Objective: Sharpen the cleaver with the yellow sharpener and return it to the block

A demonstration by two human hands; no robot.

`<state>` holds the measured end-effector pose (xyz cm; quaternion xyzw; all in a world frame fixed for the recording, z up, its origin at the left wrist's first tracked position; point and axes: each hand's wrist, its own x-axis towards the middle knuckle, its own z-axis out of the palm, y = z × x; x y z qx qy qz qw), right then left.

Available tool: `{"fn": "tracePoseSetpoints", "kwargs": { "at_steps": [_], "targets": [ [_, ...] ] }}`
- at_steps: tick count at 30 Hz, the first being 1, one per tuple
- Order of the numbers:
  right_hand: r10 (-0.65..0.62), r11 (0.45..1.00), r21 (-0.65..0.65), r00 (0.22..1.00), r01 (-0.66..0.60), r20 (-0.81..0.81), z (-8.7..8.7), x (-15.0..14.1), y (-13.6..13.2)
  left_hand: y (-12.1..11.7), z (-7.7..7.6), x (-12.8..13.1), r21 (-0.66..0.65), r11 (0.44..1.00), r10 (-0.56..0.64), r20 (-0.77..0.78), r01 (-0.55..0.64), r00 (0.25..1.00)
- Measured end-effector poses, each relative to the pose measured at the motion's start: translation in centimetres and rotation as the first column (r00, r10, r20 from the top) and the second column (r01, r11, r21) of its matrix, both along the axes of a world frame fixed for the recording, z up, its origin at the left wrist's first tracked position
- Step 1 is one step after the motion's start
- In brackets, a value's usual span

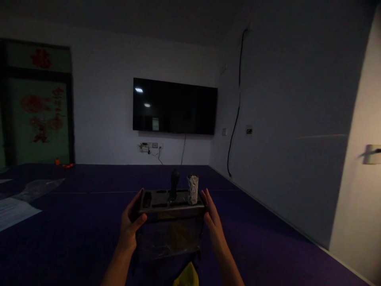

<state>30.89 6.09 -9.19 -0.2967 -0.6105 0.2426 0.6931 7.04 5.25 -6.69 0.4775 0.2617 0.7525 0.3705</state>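
Between my two hands is a dark rack-like box with slots in its top panel and a see-through lower part. My left hand wraps round its left end, thumb on the front edge. At the right end, my right hand presses with thumb and fingers. A black handle-shaped object stands up from the middle of the top. Right of it rises a whitish, crinkled cylinder. Through the clear front something yellowish shows dimly; its kind I cannot make out. A yellow pointed piece is visible below the box.
The room is dim, with a dark purple surface spread ahead. Papers and clear plastic film lie at left, small orange objects farther back. A television hangs on the far wall; a black cable runs down the right.
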Motion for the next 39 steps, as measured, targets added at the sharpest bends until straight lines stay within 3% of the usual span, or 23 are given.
{"fn": "tracePoseSetpoints", "kwargs": {
  "at_steps": [2,4,8,13,15,17,22,25,27,30,35,39],
  "targets": [
    [0.064,0.998,0.0,0.998,-0.064,0.021,0.1,1.0,0.5,-0.1,-0.4,1.3,0.004,0.996,-0.085,-0.022,0.085,0.996],
    [0.044,0.999,-0.011,0.999,-0.044,-0.016,-0.6,2.0,0.9,0.0,-1.0,2.5,0.008,0.992,-0.122,-0.031,0.122,0.992],
    [-0.081,0.997,-0.019,0.993,0.08,-0.091,-2.0,3.8,1.7,1.2,-2.5,4.4,-0.007,0.989,-0.149,-0.089,0.149,0.985],
    [-0.3,0.954,-0.002,0.953,0.3,-0.042,-1.3,5.5,1.4,2.9,-3.9,4.2,0.009,0.995,-0.095,-0.303,0.103,0.948],
    [-0.442,0.896,0.009,0.895,0.443,-0.055,-1.3,5.9,1.3,2.8,-3.5,3.4,0.02,0.997,-0.062,-0.354,0.073,0.933],
    [-0.589,0.805,0.035,0.805,0.592,-0.071,-1.8,6.4,1.5,2.1,-2.5,2.5,0.014,0.997,-0.067,-0.353,0.077,0.933],
    [-0.87,0.469,0.167,0.486,0.867,-0.08,-3.7,8.2,2.6,0.1,0.3,0.4,-0.068,0.993,0.063,-0.405,-0.099,0.912],
    [-0.934,0.329,0.176,0.347,0.928,-0.081,-4.3,9.1,2.8,-0.6,1.0,-0.3,-0.058,0.964,0.207,-0.451,-0.26,0.868],
    [-0.953,0.278,0.153,0.292,0.948,-0.079,-4.5,9.3,2.8,-0.8,1.3,-0.5,-0.012,0.949,0.274,-0.468,-0.316,0.84],
    [-0.967,0.236,0.105,0.244,0.966,-0.072,-4.8,9.4,2.7,-0.8,1.3,-0.5,-0.038,0.952,0.25,-0.468,-0.302,0.847],
    [-0.976,0.197,0.075,0.203,0.977,-0.084,-5.1,9.3,2.9,-0.7,1.3,0.0,-0.27,0.958,-0.001,-0.349,-0.1,0.937],
    [-0.981,0.167,0.073,0.174,0.983,-0.09,-5.3,9.3,3.1,-0.6,1.0,-0.1,-0.439,0.884,-0.251,-0.153,0.162,0.956]
  ]
}}
